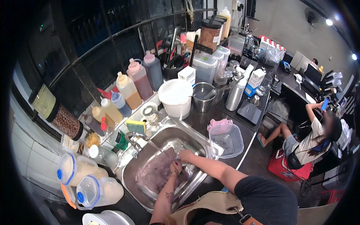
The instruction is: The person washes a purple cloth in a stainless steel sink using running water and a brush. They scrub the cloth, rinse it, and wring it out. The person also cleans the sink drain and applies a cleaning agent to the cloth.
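Observation:
A wet, greyish-pink cloth (154, 171) lies spread in the stainless steel sink (128, 168), under water running from the curved faucet (137, 137). My left hand (175, 167) is curled at the cloth's right side. Just above and to the right of it, my right hand (185, 155) is closed near the cloth's upper corner. The two hands are close together, and something small and pale shows between them, too unclear to name. What lies inside the fingers is hidden. A yellow and green sponge (136, 127) stands behind the faucet.
Right of the sink are a clear plastic tub (226, 140), a pink cloth (219, 123), a white bucket (175, 101) and a steel pot (204, 98). Squeeze bottles (128, 88) line the window ledge. Lidded containers (101, 191) stand at the left. A person (309, 140) sits on a red cooler.

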Demonstrator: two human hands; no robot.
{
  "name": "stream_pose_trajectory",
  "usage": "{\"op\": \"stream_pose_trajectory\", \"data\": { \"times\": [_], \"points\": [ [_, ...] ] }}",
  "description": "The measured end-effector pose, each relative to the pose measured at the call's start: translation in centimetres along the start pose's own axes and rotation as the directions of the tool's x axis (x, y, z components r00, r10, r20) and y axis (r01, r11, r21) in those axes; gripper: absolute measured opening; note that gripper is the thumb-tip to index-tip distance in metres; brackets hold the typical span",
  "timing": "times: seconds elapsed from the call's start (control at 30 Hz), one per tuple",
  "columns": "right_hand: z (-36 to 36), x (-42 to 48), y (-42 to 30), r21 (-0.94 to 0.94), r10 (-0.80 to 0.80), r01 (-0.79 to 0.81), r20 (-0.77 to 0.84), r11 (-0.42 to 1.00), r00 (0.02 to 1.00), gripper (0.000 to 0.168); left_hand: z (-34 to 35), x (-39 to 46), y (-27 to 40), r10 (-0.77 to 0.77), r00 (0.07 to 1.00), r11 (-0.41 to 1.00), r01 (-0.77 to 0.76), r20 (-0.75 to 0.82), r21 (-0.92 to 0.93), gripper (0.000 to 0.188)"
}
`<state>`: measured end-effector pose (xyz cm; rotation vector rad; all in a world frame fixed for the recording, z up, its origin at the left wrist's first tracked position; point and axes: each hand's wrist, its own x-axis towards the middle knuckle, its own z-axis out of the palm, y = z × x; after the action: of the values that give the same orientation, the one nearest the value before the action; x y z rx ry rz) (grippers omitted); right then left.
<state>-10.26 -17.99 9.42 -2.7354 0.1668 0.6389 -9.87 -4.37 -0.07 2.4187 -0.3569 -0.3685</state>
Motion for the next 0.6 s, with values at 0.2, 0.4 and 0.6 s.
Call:
{"op": "stream_pose_trajectory", "data": {
  "times": [0.2,0.4,0.6],
  "points": [
    [-4.2,-1.6,-4.7,-0.049,-0.033,0.021,-0.274,0.999,0.961,0.037,1.4,-0.1,-2.0,0.031,0.952,0.957,0.059,0.304,-0.283,0.028],
    [-3.2,0.2,-4.6,-0.059,-0.144,0.133,-0.273,0.989,0.951,0.036,-8.0,5.6,-3.6,0.058,0.963,0.998,-0.060,0.263,-0.002,0.034],
    [-2.6,0.9,-4.9,0.048,-0.278,0.311,-0.332,0.949,0.901,0.020,-14.2,5.5,5.2,0.097,0.995,0.956,-0.091,0.007,-0.278,0.042]
  ]
}}
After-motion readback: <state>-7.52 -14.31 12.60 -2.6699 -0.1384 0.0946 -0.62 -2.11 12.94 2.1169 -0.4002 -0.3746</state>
